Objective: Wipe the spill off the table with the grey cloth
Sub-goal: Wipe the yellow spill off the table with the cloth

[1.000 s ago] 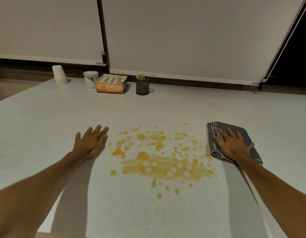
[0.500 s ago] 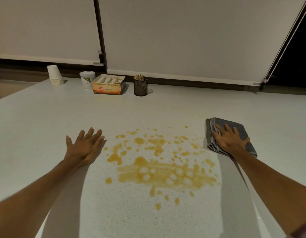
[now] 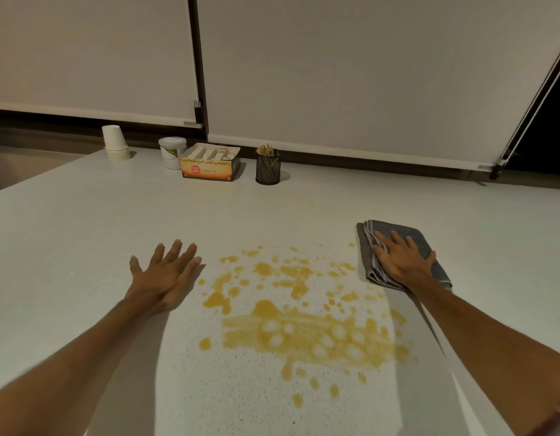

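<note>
**Palm on the cloth, spill waiting**

While my right hand point(image 3: 404, 262) lies flat on top of the folded grey cloth point(image 3: 395, 237), its fingers point(image 3: 386, 239) are stretched out and a little apart, pressing down on the fabric rather than pinching it. That cloth sits on the white tabletop point(image 3: 335, 202) at the right edge of the mess, its near-left corner just touching the outermost drops.

And what a mess: the orange spill point(image 3: 307, 335) spreads between my two forearms, a broad smeared band nearest me with pale round gaps in it, and a scatter of separate drops and blots beyond it and below it.

Over on the other side, my left hand point(image 3: 164, 275) rests palm-down on the bare tabletop just beside the spill's left fringe, fingers point(image 3: 175, 251) spread wide, holding nothing.

Far back along the tabletop's rear edge, well apart from the spill, stand a stack of upturned paper cups point(image 3: 116, 143), a white tub point(image 3: 171, 151), an open orange box point(image 3: 209, 166) and a dark mesh holder point(image 3: 268, 167) full of thin sticks. Behind them hang pale roller blinds point(image 3: 351, 73).
</note>
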Demonstrator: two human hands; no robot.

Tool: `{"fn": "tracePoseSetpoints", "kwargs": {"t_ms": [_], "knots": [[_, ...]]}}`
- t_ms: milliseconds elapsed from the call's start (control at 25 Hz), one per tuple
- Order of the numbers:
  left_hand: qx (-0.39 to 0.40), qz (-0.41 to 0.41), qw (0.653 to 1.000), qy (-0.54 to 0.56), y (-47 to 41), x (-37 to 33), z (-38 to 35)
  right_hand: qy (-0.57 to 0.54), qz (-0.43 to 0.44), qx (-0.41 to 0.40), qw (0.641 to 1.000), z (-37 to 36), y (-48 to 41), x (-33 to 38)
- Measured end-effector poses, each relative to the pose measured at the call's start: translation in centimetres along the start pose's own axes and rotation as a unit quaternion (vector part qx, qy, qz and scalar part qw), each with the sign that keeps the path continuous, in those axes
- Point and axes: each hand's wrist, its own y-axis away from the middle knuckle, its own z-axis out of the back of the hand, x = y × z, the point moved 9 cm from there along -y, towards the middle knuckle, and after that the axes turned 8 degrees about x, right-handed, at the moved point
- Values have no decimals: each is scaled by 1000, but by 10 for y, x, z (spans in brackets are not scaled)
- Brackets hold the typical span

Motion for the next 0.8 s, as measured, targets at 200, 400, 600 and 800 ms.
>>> {"fn": "tracePoseSetpoints", "kwargs": {"t_ms": [200, 400, 600, 800], "knots": [[20, 3, 1000, 2, 5, -5, 4, 13, 35, 21, 999, -23, 5, 82], [14, 3, 1000, 8, 3, -2, 3, 39, 68, 14, 997, -28, 13, 86], [16, 3, 1000, 15, 5, -5, 5, 4, 30, 15, 999, -36, 7, 153], [13, -11, 1000, 24, 9, -6, 7, 45, 121, 36, 991, -59, 22, 208]]}}
